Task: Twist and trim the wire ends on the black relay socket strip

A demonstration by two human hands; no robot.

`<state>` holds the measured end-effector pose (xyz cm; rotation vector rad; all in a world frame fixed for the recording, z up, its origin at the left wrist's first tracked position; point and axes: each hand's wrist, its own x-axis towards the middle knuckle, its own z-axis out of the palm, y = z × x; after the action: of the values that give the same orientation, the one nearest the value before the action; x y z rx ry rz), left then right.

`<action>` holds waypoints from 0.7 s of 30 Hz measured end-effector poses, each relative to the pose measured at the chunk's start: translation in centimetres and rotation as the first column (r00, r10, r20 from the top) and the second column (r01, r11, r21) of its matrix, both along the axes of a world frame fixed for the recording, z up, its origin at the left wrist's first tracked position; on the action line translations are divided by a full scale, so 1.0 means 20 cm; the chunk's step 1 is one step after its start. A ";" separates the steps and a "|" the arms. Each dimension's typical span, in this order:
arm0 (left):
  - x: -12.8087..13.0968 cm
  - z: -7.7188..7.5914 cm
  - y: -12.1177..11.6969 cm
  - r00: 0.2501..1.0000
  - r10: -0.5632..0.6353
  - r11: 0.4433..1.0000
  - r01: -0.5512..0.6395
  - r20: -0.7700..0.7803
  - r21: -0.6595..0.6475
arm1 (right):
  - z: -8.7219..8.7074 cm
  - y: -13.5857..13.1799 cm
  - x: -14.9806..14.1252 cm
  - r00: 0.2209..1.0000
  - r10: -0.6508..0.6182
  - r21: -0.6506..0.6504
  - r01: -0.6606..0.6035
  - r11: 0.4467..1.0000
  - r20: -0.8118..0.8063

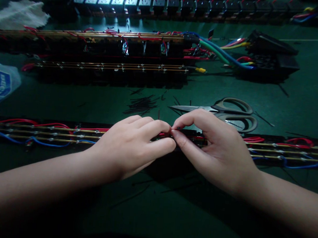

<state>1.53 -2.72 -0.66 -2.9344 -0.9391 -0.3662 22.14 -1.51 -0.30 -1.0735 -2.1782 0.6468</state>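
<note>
Across the table in front of me lies a long black strip (278,152) with brass-coloured rods and red and blue wires along it. Over its middle my left hand (134,142) has its thumb and index finger bent together in a pinch. My right hand (213,142) pinches at the same spot, its fingertips touching those of the left. Whatever lies between the fingertips is too small and dark to name. Scissors (235,106) with dark grey handles rest just behind my right hand, blades pointing left.
Thin black offcuts (142,105) lie in a small pile beyond my hands. Farther back stand more wired strips (111,66), a black plug block (272,62) on coloured cables, and a row of sockets (145,5). Plastic bag (3,84) at left, whitish sheet (21,14) at far left.
</note>
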 end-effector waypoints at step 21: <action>-0.02 0.04 0.05 0.948 0.193 0.846 -0.031 0.251 -0.533 | -0.02 -0.02 0.00 0.990 0.138 0.118 -0.135 0.984 -0.023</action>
<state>1.11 -1.73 0.06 -3.3401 -1.4554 -0.6544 22.16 -1.93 -0.68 -0.8545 -2.2475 0.5841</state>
